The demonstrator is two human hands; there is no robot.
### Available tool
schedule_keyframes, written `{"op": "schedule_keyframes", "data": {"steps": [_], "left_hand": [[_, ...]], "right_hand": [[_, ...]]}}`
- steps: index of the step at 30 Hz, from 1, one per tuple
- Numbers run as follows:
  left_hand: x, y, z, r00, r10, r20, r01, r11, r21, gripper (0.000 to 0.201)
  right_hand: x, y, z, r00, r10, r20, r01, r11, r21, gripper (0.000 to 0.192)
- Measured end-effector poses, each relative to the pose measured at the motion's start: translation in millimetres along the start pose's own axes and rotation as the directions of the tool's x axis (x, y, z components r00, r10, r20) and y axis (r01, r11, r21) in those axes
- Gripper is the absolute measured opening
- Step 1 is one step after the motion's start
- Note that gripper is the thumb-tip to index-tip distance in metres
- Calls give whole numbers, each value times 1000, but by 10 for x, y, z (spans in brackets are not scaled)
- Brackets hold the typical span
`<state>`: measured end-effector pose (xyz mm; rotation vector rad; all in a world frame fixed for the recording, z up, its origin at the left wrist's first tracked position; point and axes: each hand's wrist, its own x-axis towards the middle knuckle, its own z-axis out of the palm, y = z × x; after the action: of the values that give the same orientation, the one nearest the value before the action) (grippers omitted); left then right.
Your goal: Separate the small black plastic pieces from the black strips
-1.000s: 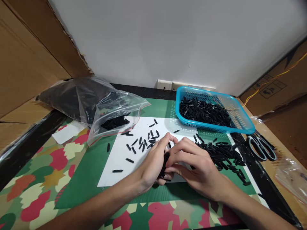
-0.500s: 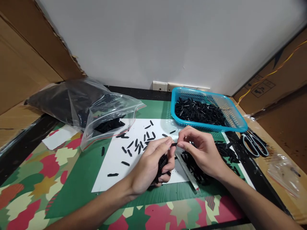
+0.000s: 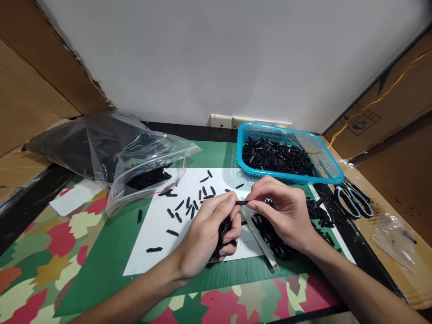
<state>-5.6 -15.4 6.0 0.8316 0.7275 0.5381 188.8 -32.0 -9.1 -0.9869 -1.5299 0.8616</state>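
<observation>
Between both hands is one short black strip (image 3: 240, 203), its material unclear. The thumb and forefinger of my left hand (image 3: 211, 225) pinch its left end. The other left fingers curl round a bunch of similar black strips (image 3: 223, 234) in the palm. My right hand (image 3: 281, 209) grips the strip's right end with thumb and fingertips. Beneath the right hand lies a dark pile of strips (image 3: 270, 236), partly hidden. Several loose strips (image 3: 192, 207) are scattered on the white sheet (image 3: 145, 261) left of the hands.
A blue basket (image 3: 290, 177) of black pieces stands at the back right. At the left lies an open zip bag (image 3: 101, 144) of black pieces. Scissors (image 3: 353, 200) and a small clear bag (image 3: 393, 240) lie at the right. A narrow clear sleeve (image 3: 261, 243) crosses the sheet.
More of the strip shows between my fingertips, and the right fingertips sit slightly nearer its end. The whole scene has shifted slightly left in view. Both hands keep their grip.
</observation>
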Motion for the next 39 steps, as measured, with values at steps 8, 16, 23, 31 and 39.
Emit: {"op": "schedule_keyframes", "data": {"steps": [8,16,23,31,39], "left_hand": [[8,2,7,1000,22,-11,-21,999,29,44],[-2,17,1,1000,2,-15,-2,1000,-14,43],[11,31,-1,999,-50,-9,50,999,-20,44],[2,2,-7,1000,13,1,-13,1000,0,44],[4,-15,5,999,30,9,-30,999,12,45]], "right_hand": [[-3,0,-2,998,-55,-25,53,997,-58,6],[-1,-12,5,992,-124,-16,120,980,-160,6],[-6,5,-10,982,-187,25,187,949,-255,6],[-11,-1,0,987,-160,10,157,955,-253,6],[-10,-16,0,990,-143,17,143,964,-226,8]]}}
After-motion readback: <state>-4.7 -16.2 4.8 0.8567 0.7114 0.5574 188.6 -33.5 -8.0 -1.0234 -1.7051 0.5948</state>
